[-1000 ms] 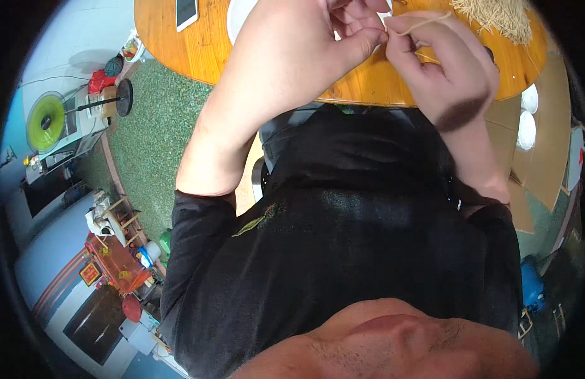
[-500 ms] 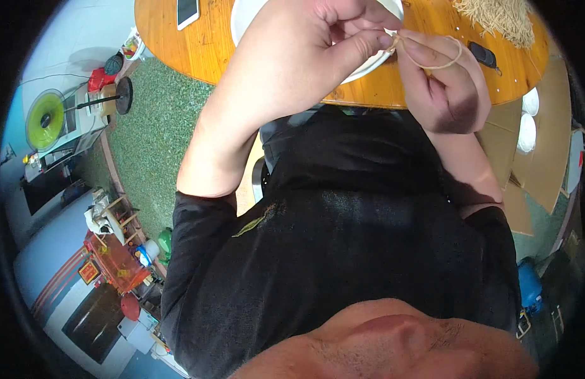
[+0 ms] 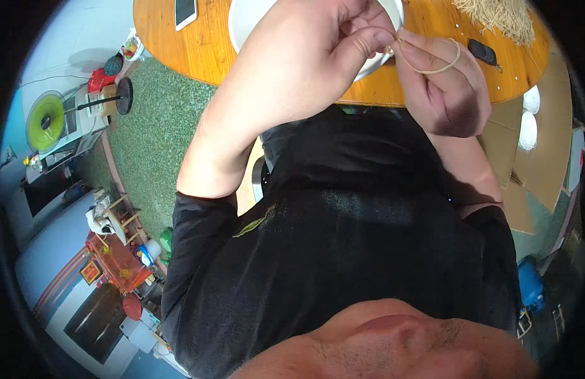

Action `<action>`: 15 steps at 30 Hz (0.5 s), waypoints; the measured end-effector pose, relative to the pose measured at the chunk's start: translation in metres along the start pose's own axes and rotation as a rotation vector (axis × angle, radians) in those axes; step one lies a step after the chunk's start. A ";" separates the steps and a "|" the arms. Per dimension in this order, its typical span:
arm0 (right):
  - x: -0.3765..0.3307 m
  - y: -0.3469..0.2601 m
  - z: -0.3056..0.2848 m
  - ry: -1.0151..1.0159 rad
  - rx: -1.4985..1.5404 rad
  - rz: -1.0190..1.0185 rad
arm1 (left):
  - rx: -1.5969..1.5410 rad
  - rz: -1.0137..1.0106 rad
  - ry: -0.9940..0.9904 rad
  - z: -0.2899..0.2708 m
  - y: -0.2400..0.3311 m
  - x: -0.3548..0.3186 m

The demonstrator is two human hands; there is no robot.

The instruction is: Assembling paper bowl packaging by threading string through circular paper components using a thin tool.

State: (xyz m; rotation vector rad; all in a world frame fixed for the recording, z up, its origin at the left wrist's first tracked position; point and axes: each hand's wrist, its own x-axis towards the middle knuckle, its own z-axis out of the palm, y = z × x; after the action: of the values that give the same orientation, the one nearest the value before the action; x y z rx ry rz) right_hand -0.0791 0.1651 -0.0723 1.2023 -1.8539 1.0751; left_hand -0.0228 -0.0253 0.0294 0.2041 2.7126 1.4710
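Note:
Over a white basin (image 3: 241, 22), my two hands meet with fingertips nearly touching. My left hand (image 3: 340, 47) is closed, thumb and fingers pinched on a small end of beige cord. My right hand (image 3: 447, 88) is also closed and pinches the same cord (image 3: 439, 71), which curves in a loose loop across its fingers. A small knot or twist seems to sit between the fingertips, too small to make out. Beyond the right hand, a pile of similar beige cords (image 3: 498, 22) lies on the wooden table (image 3: 207, 60).
A phone (image 3: 186, 12) lies at the table's left, a black key fob (image 3: 482, 52) near the right hand. Small white bits dot the tabletop. Cardboard sheets (image 3: 542, 161) and white round items (image 3: 527, 131) are on the floor at right. A green fan (image 3: 46, 120) stands at left.
My left hand has shifted and turned slightly, its thumb tip a little farther from the right fingertips. My right hand and the loop have hardly moved.

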 end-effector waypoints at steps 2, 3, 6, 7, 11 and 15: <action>0.002 -0.002 -0.001 -0.028 -0.023 0.011 | 0.022 0.026 0.002 0.001 0.002 0.000; 0.001 -0.001 0.000 -0.027 -0.021 0.011 | 0.012 0.013 0.004 0.001 0.002 -0.001; -0.001 0.001 0.003 0.013 0.031 -0.006 | -0.019 -0.046 -0.005 0.000 0.002 0.000; -0.001 -0.001 0.005 0.046 0.051 -0.011 | -0.040 -0.094 -0.016 0.000 0.002 0.001; 0.002 -0.005 0.004 0.079 0.135 0.020 | -0.041 -0.113 0.039 -0.002 0.006 0.001; -0.003 -0.005 0.004 0.078 0.299 0.106 | 0.241 -0.019 0.071 -0.001 0.002 -0.003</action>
State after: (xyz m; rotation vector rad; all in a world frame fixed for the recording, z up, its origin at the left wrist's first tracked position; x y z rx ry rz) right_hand -0.0742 0.1617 -0.0755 1.2173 -1.7561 1.4786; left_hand -0.0201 -0.0260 0.0315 0.1370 2.9367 1.1646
